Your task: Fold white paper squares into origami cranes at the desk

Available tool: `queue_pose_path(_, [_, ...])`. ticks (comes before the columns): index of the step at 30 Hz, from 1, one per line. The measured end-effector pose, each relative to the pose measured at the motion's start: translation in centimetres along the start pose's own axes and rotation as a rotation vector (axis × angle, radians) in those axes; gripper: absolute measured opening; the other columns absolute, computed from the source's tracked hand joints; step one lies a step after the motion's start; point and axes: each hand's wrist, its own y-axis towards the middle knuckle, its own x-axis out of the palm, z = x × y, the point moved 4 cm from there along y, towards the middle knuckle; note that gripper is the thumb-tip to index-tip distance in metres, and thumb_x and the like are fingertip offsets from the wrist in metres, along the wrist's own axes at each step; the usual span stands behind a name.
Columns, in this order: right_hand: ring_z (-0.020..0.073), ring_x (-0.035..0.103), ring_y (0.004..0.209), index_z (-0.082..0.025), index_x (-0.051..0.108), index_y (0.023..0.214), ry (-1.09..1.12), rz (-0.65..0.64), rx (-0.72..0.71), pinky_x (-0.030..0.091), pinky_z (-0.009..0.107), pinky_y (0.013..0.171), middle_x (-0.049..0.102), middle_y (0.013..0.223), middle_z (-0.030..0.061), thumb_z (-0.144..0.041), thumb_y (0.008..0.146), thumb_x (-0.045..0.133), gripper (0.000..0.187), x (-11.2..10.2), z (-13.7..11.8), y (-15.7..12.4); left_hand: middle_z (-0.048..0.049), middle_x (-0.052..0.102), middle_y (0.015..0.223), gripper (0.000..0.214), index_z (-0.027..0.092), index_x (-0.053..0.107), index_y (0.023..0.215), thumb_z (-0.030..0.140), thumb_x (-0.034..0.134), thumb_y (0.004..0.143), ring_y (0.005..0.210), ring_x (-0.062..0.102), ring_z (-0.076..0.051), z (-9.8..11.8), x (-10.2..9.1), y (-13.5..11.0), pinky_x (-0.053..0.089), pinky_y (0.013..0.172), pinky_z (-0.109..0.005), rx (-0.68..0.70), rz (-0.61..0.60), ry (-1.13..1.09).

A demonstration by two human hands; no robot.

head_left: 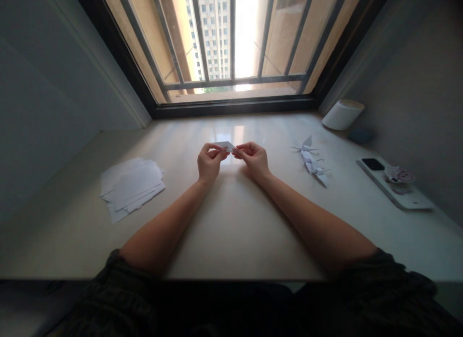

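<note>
A small folded piece of white paper [224, 145] is held up between both hands, above the pale sill. My left hand [210, 161] pinches its left part with thumb and fingers. At its right corner, the fingertips of my right hand [254, 158] close on the paper. Its lower side is partly covered by the fingers. Several folded paper cranes [311, 162] lie in a row to the right of my right hand. Off to the left lies a loose stack of white paper sheets [133, 185].
A phone [394, 185] with a decorated grip on its back lies at the right. Behind it, a white cylindrical object [343, 115] stands tilted in view near the wall, beside a small dark item [360, 135]. The barred window [235, 107] bounds the sill [231, 231] at the back.
</note>
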Motion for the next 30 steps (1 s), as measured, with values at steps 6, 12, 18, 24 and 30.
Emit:
queue_pose_path(6, [0.0144,0.064,0.065,-0.022,0.057,0.097,0.017,-0.061,-0.008,0.052,0.03,0.068,0.067,0.065,-0.0036,-0.049,0.061,0.08,0.05,0.02,0.11,0.12,0.0007,0.07,0.067,0.041,0.02,0.043,0.074,0.041,0.078,0.067,0.066,0.071,-0.018,0.11,0.0,-0.1,0.055,0.062,-0.028,0.041,-0.006,0.035])
queue_pose_path(12, [0.0135,0.06,0.06,-0.023,0.058,0.092,-0.036,-0.082,-0.002,0.047,0.028,0.06,0.066,0.065,-0.0032,-0.051,0.058,0.081,0.05,-0.02,0.16,0.12,0.004,0.062,0.059,0.042,0.021,0.041,0.071,0.04,0.079,0.067,0.067,0.071,-0.019,0.12,-0.02,-0.18,0.054,0.06,-0.026,0.067,-0.015,0.118])
queue_pose_path(18, [0.0141,0.06,0.06,-0.023,0.054,0.079,-0.027,-0.045,-0.004,0.049,0.029,0.063,0.065,0.062,-0.0034,-0.053,0.055,0.081,0.047,0.02,0.55,0.12,0.0037,0.067,0.063,0.042,0.022,0.038,0.08,0.04,0.075,0.071,0.067,0.071,-0.018,-0.41,-0.1,-0.11,0.054,0.06,-0.026,0.036,-0.024,0.139])
queue_pose_path(24, [0.0129,0.057,0.057,-0.023,0.055,0.084,-0.089,-0.036,-0.016,0.047,0.028,0.06,0.063,0.061,-0.0047,-0.052,0.058,0.08,0.047,-0.07,0.52,0.11,0.0058,0.064,0.059,0.046,0.023,0.034,0.078,0.039,0.076,0.069,0.062,0.07,-0.017,-0.07,0.22,-0.14,0.055,0.062,-0.027,0.008,-0.027,0.042])
queue_pose_path(30, [0.0136,0.06,0.064,-0.022,0.061,0.096,-0.092,-0.116,0.004,0.046,0.027,0.062,0.068,0.071,-0.0018,-0.048,0.062,0.078,0.046,-0.04,1.02,0.41,0.0046,0.064,0.063,0.046,0.022,0.033,0.077,0.039,0.075,0.07,0.061,0.069,-0.016,-0.23,-0.01,0.15,0.054,0.06,-0.026,0.016,-0.007,0.034])
